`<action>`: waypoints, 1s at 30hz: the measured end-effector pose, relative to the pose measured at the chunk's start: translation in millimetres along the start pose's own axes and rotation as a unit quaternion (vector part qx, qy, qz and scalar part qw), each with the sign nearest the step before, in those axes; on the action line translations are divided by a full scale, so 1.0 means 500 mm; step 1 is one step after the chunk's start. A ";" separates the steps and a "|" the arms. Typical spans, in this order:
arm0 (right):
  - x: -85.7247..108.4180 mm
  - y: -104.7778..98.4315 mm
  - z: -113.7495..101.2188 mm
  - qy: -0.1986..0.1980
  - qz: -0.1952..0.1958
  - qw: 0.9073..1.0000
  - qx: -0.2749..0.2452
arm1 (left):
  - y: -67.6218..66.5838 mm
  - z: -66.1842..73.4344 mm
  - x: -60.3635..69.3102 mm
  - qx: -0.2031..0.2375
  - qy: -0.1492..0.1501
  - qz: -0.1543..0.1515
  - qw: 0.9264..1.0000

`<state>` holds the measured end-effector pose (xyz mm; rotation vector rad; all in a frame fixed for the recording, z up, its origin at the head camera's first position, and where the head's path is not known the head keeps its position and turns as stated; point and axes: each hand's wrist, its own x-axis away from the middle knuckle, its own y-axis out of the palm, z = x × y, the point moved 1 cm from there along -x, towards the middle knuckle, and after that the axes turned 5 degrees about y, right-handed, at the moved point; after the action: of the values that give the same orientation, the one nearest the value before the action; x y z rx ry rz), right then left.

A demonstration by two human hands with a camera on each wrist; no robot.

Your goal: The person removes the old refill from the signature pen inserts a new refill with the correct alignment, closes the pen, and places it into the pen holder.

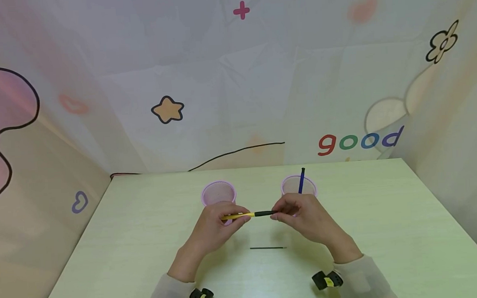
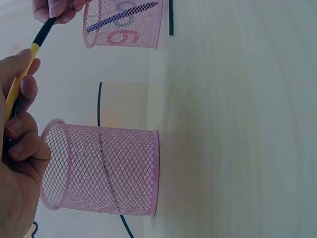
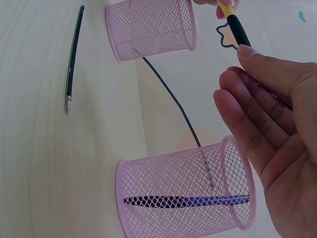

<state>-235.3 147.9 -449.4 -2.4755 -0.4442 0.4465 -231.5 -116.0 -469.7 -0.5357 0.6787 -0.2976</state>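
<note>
A yellow pen with a black grip section (image 1: 261,214) is held level between both hands above the table. My left hand (image 1: 214,230) grips its yellow barrel, with the fingers curled round it in the left wrist view. At the other end my right hand (image 1: 307,217) pinches the black tip between thumb and forefinger; its other fingers (image 3: 252,119) extend loosely in the right wrist view. Below the hands, a thin dark pen refill (image 1: 268,247) with a metal tip lies on the table.
Behind the left hand stands a pink mesh pen holder (image 2: 106,171). A second pink mesh pen holder (image 3: 163,218) stands behind the right hand, with a blue pen (image 1: 301,182) leaning in it. The pale table (image 1: 127,260) meets a printed cloth backdrop (image 1: 219,78).
</note>
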 end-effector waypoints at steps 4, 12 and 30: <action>0.000 0.000 0.000 0.001 -0.001 1.000 0.000 | 0.001 -0.001 0.000 0.000 -0.003 -0.001 1.000; 0.000 0.001 0.001 0.004 -0.006 1.000 -0.003 | 0.001 -0.002 0.000 -0.004 0.002 0.003 1.000; 0.001 0.001 0.006 0.002 -0.031 0.999 -0.015 | 0.003 -0.006 0.000 -0.005 0.022 0.009 1.000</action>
<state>-236.0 149.2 -452.2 -2.4834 -0.5265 0.4117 -233.2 -115.9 -472.4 -0.5346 0.7280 -0.2903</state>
